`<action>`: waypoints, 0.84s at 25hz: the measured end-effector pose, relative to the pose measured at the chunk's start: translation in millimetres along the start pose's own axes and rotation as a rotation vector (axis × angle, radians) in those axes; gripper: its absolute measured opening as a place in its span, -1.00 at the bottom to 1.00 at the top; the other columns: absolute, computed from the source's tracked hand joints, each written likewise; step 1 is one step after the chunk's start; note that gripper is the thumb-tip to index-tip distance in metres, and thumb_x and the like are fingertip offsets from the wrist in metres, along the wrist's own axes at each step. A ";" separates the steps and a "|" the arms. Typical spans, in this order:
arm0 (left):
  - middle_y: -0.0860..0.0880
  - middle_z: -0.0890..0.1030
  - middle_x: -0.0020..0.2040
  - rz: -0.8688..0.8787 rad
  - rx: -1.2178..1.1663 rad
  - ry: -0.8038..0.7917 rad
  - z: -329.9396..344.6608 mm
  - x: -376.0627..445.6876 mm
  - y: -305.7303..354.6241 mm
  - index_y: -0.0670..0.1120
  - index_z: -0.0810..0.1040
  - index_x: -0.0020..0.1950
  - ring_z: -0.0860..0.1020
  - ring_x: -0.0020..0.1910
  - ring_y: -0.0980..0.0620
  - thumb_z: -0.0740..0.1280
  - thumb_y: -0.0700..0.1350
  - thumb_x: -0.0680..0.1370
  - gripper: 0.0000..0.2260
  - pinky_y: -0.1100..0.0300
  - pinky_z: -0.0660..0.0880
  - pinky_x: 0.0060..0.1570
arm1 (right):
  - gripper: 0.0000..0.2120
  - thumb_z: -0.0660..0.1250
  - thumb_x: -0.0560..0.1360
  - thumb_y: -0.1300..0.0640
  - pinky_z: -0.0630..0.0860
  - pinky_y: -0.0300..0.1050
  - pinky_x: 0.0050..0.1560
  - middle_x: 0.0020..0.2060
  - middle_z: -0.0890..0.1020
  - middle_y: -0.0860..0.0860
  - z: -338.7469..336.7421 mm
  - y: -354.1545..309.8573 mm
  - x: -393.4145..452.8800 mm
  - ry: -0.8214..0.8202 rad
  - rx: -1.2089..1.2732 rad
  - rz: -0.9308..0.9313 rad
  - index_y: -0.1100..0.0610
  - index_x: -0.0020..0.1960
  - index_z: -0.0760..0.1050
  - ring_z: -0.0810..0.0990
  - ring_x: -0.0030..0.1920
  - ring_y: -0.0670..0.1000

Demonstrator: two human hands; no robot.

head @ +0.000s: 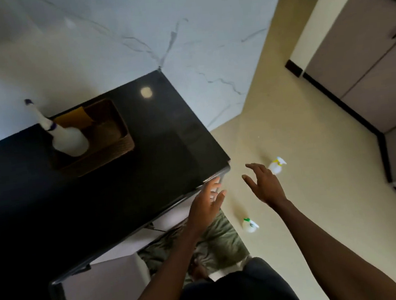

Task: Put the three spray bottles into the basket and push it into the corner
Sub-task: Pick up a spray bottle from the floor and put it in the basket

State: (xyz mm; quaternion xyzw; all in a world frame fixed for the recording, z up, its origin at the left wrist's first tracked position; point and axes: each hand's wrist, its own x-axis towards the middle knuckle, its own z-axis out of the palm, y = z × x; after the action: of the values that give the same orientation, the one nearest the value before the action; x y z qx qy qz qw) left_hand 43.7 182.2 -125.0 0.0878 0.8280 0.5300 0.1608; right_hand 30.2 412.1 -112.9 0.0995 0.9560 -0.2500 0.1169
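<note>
One white spray bottle with a purple nozzle (70, 138) already stands in the woven brown basket (116, 146), which sits on the glossy black counter (166, 133) back from its front edge, well short of the corner by the marbled wall. Two more lie on the cream floor: a yellow-trimmed bottle (276, 165) just beyond the right hand (265, 186) and a green-trimmed bottle (249, 224) nearer the person. Both hands are empty, fingers spread apart; the left hand (206, 204) hovers off the counter's near corner. Best to crouch and grip the yellow one round its smooth plastic body, not the trigger.
</note>
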 end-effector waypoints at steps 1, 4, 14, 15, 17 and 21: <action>0.00 0.59 0.35 -0.030 0.011 -0.053 13.1 4.0 2.5 0.00 0.38 0.51 0.61 0.24 0.07 0.31 0.05 0.64 -0.55 0.12 0.57 0.27 | -0.55 0.27 0.65 -0.07 0.48 0.12 0.27 0.43 0.47 0.05 -4.0 13.9 -3.0 -0.031 0.021 0.050 0.05 0.49 0.40 0.55 0.28 0.15; -0.01 0.60 0.34 -0.124 0.091 -0.211 53.2 19.3 6.0 0.05 0.36 0.51 0.61 0.23 0.05 0.28 0.08 0.65 -0.56 0.12 0.54 0.28 | -0.54 0.24 0.66 -0.10 0.46 0.08 0.31 0.41 0.48 0.03 -13.1 58.5 -5.1 -0.154 0.059 0.140 0.02 0.51 0.36 0.55 0.26 0.11; -0.18 0.50 0.44 -0.703 0.088 -0.195 212.7 81.7 -40.4 -0.13 0.27 0.57 0.50 0.40 -0.12 0.33 -0.15 0.63 -0.48 0.09 0.39 0.37 | -0.58 0.20 0.67 -0.14 0.46 0.01 0.32 0.35 0.56 -0.01 -18.2 225.8 64.8 -0.602 -0.106 0.137 0.00 0.46 0.42 0.55 0.32 0.06; -0.18 0.51 0.43 -0.752 0.073 -0.181 232.6 79.9 -51.1 -0.12 0.28 0.56 0.50 0.39 -0.12 0.33 -0.15 0.62 -0.48 0.07 0.41 0.37 | -0.58 0.20 0.67 -0.14 0.46 0.01 0.31 0.35 0.56 -0.01 -10.1 243.5 71.7 -0.644 -0.128 0.124 0.00 0.46 0.41 0.55 0.32 0.06; -0.16 0.50 0.44 -0.819 0.091 -0.188 271.5 75.7 -77.4 -0.12 0.28 0.56 0.49 0.40 -0.12 0.34 -0.14 0.62 -0.47 0.08 0.40 0.37 | -0.59 0.20 0.67 -0.13 0.47 -0.01 0.30 0.35 0.56 -0.02 14.6 274.4 82.6 -0.699 -0.163 0.105 -0.02 0.46 0.41 0.55 0.32 0.05; -0.18 0.52 0.40 -0.927 0.087 -0.226 349.4 82.5 -159.8 -0.13 0.23 0.58 0.52 0.37 -0.12 0.36 -0.11 0.60 -0.42 0.05 0.43 0.37 | -0.61 0.16 0.68 -0.10 0.51 0.00 0.26 0.35 0.57 -0.03 102.6 335.6 104.2 -0.757 -0.155 0.090 -0.02 0.45 0.43 0.57 0.30 0.06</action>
State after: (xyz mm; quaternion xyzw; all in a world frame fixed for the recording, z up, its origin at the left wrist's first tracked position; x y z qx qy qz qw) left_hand 96.3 437.5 -419.1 -0.2272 0.7785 0.3545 0.4655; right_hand 32.1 661.5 -381.0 0.0329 0.8561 -0.1905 0.4793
